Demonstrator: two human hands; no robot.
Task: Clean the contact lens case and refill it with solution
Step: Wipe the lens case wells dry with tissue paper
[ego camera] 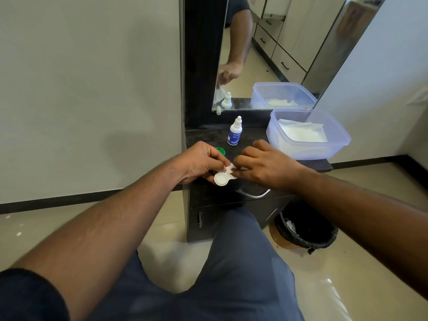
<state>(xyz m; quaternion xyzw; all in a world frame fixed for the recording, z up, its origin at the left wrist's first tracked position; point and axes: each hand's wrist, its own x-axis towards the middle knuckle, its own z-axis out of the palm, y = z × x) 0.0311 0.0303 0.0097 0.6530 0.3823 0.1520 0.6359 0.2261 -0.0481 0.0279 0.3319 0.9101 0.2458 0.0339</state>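
- White plastic contact lens case (221, 179), with one open round well facing up, is held just above the front edge of a dark bench (203, 137)
- The left hand (200, 163) has its grip closed around the case's left side, fingers curled under it and thumb on top
- The right hand (264, 166) has its grip pinched narrow on a small piece of white tissue (229, 169), pressing it against the case's other well, which the tissue and fingers hide
- A green cap (220, 150) lies on the bench just behind the left hand, partly hidden by it
- A small white solution bottle (234, 132) stands upright further back, nozzle capped; its blue label carries writing too small to read
- A clear bluish plastic tub (308, 135) holding folded white tissues sits at the bench's right end, near the right hand
- A mirror (266, 54) behind the bench reflects the bottle, the tub and a forearm
- A black-lined waste bin (305, 230) stands on the floor to the right of the bench's drawers
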